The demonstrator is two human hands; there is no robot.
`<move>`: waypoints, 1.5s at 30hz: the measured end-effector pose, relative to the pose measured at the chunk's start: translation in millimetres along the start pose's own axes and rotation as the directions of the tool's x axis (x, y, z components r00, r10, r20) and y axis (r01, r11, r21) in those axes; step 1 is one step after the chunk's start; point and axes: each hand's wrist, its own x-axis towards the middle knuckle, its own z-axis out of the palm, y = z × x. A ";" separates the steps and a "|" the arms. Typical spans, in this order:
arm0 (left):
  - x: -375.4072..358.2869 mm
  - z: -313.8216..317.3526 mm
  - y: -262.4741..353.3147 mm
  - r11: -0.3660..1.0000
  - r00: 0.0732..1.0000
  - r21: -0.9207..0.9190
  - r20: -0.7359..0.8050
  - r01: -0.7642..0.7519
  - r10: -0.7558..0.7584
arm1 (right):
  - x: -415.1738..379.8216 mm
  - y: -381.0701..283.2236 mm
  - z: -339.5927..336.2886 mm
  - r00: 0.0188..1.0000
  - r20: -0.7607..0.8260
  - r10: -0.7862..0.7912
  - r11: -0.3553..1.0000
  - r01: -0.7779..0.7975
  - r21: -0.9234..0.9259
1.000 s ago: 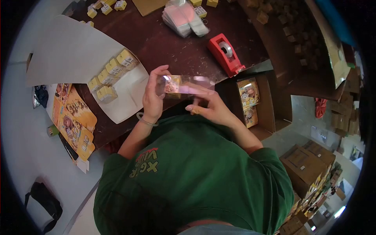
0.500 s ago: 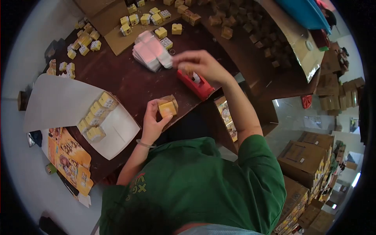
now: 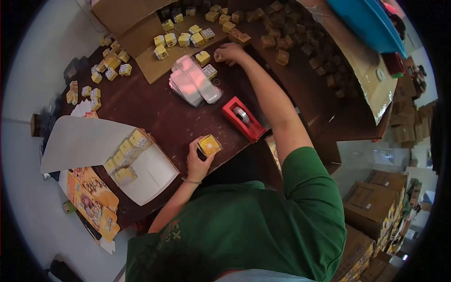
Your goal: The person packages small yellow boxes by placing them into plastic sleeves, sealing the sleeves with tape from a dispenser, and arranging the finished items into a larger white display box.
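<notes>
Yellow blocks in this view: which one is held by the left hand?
The yellow block near the front of the table, between the open white box and the red tape dispenser. The left hand grips it; no other lies between those two.

glossy clear flat plastic sleeves [image 3: 192, 82], smooth red oblong plastic tape dispenser [image 3: 252, 129], hand-held yellow cube [image 3: 209, 144], perhaps plastic

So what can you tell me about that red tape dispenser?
The red tape dispenser has a long, narrow body, apparently plastic, open on top, with a pale, silvery tape roll sitting in the opening. It lies slantwise on the dark reddish table, one end by the table's near edge. The right arm passes beside it in the picture, but only the table seems to touch it.
</notes>
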 end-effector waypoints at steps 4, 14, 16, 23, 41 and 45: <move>0.5 0.4 -2.4 0.998 1.000 -0.054 0.012 0.016 -0.016 | -63.7 44.1 -10.0 0.930 -0.147 -0.336 0.918 0.359 0.167; -1.3 0.8 -5.4 0.998 1.000 -0.055 -0.007 0.010 -0.010 | -178.8 136.0 21.0 0.785 -0.395 -0.477 0.768 0.591 0.247; -0.1 1.9 -9.7 0.999 1.000 -0.038 -0.014 -0.025 0.025 | -187.2 142.0 23.2 0.696 -0.432 -0.574 0.772 0.636 -0.001; 0.3 0.9 -7.6 0.998 0.999 -0.030 -0.012 -0.052 0.052 | -201.5 112.4 16.1 0.641 -0.465 -0.611 0.780 0.589 -0.213; 7.8 -16.5 -8.3 0.999 0.989 -0.053 0.149 -0.012 0.020 | -306.0 -3.6 94.1 0.672 0.054 -0.739 0.672 0.727 0.143; 9.0 -16.3 -2.0 0.996 0.986 -0.092 0.161 -0.020 0.034 | -308.0 3.6 108.0 0.766 -0.299 -0.569 0.737 0.636 0.227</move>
